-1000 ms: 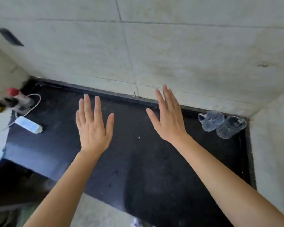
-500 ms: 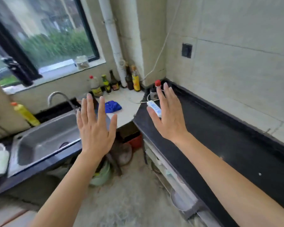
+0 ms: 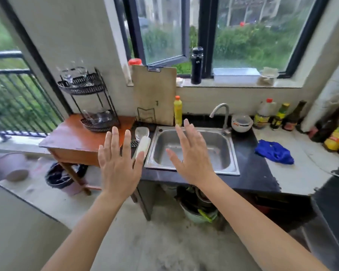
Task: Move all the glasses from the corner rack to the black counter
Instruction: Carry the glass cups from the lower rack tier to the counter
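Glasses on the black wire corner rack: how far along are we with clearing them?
Nothing looks done here: no glasses show on any visible counter. Nothing is in hand: the left hand and right hand are both open and empty, raised in front of the steel sink. Left: clear glasses on the black wire corner rack's top shelf and more on its bottom shelf; their count is unclear.

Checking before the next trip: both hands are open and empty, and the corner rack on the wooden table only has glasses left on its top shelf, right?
Not quite. The head view shows glasses on both shelves of the corner rack: some on the top shelf and some on the bottom shelf. The left hand and right hand are indeed open and empty.
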The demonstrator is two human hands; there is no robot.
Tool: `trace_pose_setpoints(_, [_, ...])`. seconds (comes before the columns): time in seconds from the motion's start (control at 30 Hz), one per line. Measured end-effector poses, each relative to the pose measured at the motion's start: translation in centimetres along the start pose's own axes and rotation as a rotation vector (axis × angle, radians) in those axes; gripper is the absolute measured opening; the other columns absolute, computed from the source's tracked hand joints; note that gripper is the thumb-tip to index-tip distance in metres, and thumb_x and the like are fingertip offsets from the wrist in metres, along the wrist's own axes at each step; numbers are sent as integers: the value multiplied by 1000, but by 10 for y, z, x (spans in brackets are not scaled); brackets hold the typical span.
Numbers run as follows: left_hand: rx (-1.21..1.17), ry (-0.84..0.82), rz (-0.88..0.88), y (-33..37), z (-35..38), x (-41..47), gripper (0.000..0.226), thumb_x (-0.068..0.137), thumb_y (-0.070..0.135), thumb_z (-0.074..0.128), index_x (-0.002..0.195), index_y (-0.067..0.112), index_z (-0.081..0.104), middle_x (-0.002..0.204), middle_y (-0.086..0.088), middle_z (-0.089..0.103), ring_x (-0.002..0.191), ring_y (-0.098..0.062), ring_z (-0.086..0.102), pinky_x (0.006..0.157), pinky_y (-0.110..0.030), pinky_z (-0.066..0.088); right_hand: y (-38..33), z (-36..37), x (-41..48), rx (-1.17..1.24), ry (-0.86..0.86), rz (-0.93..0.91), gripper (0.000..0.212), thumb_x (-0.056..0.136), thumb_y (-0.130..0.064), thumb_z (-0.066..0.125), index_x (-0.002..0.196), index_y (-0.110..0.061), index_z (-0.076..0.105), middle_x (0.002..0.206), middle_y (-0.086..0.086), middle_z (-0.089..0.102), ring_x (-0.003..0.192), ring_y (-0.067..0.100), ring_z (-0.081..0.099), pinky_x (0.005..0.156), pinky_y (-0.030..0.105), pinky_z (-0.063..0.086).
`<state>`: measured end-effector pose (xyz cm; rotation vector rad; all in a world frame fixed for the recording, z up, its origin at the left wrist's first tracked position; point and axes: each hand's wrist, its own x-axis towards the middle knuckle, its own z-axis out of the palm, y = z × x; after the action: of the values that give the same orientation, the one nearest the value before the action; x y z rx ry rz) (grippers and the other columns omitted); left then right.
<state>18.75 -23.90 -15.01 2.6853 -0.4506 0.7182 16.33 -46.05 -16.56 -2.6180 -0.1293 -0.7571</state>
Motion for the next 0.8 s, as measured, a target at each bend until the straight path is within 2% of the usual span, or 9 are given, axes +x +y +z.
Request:
trace_pose_setpoints(0.2, [95, -8, -148, -89, 35, 69, 68, 99, 50, 38, 156, 14, 25, 164, -18, 17, 153, -33, 10, 120, -58, 18, -4, 98, 108, 75, -73, -94, 82, 98, -55, 51, 160, -10, 22, 168, 18, 18, 154, 38, 21, 123, 53, 24])
trace_pose_setpoints(0.33, [127, -26, -258, -131, 51, 136, 72, 97, 56, 28, 157, 16, 20, 167, -14, 9, 154, -31, 5, 121, -58, 15, -6, 146, 194, 140, -115, -128, 85, 97, -60, 47, 160, -13, 16, 169, 16, 14, 155, 35, 17, 124, 51, 21])
trace_pose_setpoints(0.5, [176, -30, -343, -183, 60, 195, 76, 95, 61, 21, 158, 18, 17, 167, -12, 7, 154, -30, 3, 123, -54, 10, -18, 202, 281, 182, -142, -167, 85, 97, -56, 53, 160, -11, 19, 168, 18, 18, 154, 34, 21, 124, 47, 24])
trace_pose_setpoints(0.67, [184, -67, -418, -245, 81, 215, 74, 95, 58, 23, 157, 17, 21, 167, -13, 8, 154, -30, 2, 122, -54, 8, -45, 271, 326, 203, -239, -217, 86, 97, -56, 54, 161, -12, 16, 169, 15, 15, 155, 30, 19, 123, 40, 24])
trace_pose_setpoints(0.8, [149, -126, -458, -301, 110, 230, 73, 96, 58, 24, 157, 18, 19, 167, -13, 9, 154, -30, 1, 121, -55, 7, -55, 323, 340, 168, -352, -205, 84, 97, -58, 53, 161, -15, 18, 170, 11, 13, 156, 29, 18, 121, 42, 29])
